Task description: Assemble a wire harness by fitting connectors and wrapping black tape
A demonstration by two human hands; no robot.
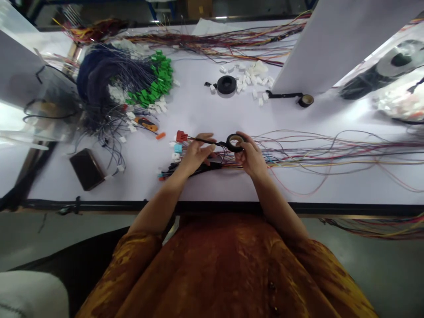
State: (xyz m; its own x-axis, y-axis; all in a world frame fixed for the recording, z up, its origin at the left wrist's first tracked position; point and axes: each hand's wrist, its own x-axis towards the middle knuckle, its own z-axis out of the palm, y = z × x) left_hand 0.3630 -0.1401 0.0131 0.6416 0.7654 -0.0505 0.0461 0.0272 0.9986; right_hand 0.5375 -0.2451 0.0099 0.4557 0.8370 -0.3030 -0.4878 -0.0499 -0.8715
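Note:
My right hand (pixel 252 155) grips a roll of black tape (pixel 236 142), fingers and thumb on its right rim. A strip of the tape stretches left from the roll to a thin wire bundle (pixel 198 140) that ends in a red connector (pixel 181 136). My left hand (pixel 198 154) is curled around this bundle, with the thumb and fingers at the taped stretch. Just below the red connector lie a light blue connector (pixel 178 148) and a white connector (pixel 176 156). Loose coloured wires (pixel 298 157) run off to the right beneath my right hand.
Dark wires with green connectors (pixel 159 79) are heaped at the back left, near an orange cutter (pixel 145 124) and a dark phone-like box (pixel 87 169). Another black tape roll (pixel 226 84) and white connectors (pixel 251 77) lie behind my hands. A small tape roll (pixel 305 100) sits farther right.

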